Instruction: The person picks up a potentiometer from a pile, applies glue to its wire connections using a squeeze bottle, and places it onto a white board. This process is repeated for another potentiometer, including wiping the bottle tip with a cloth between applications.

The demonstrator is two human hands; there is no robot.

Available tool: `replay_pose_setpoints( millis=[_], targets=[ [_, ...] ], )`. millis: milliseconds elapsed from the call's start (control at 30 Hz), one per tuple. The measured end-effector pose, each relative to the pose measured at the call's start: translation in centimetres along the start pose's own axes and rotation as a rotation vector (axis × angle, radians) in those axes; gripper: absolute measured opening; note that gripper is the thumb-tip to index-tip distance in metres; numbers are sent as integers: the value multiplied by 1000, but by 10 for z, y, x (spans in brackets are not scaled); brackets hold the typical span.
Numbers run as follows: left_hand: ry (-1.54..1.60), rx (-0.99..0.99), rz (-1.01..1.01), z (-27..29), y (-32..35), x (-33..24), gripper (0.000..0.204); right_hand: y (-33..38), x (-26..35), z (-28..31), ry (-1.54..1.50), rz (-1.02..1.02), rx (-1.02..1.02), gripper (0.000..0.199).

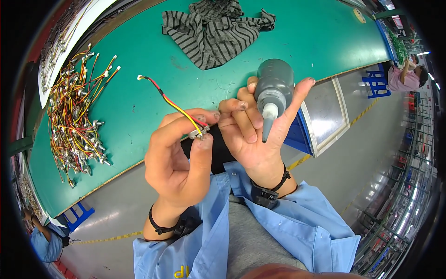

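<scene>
At the near edge of the green bench [130, 130], left hand [174, 160] pinches a small metal part [195, 134] between thumb and forefinger, wires [180, 111] arching up. Right hand [256, 151] palm-up, fingers curled, thumb spread, cradling a grey bottle [275, 79].

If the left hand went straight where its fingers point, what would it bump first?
The left hand would probably meet the right hand, at its curled fingers; they look close, though depth is unclear.
</scene>
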State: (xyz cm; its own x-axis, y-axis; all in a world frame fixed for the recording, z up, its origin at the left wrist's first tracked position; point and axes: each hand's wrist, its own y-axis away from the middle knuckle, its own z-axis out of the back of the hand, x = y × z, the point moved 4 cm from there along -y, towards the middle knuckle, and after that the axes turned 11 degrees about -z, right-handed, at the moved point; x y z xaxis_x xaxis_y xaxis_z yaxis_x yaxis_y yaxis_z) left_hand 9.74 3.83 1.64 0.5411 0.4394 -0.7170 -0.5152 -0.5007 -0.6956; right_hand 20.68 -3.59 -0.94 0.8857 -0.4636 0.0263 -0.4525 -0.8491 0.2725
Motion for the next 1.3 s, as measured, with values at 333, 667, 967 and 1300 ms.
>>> replay_pose_setpoints(
  millis=[333,667,967,1300],
  targets=[
    [-154,-79,-61,7,-3,-17,21,17,16,-22,288,382,155,74],
    [-435,191,-155,7,-22,-49,22,39,24,-47,924,725,596,67],
    [-467,207,-185,9,-18,-56,30,41,20,-47,947,729,574,62],
    [-480,220,-174,8,-18,-58,33,39,20,-42,918,791,549,62]
  ],
)
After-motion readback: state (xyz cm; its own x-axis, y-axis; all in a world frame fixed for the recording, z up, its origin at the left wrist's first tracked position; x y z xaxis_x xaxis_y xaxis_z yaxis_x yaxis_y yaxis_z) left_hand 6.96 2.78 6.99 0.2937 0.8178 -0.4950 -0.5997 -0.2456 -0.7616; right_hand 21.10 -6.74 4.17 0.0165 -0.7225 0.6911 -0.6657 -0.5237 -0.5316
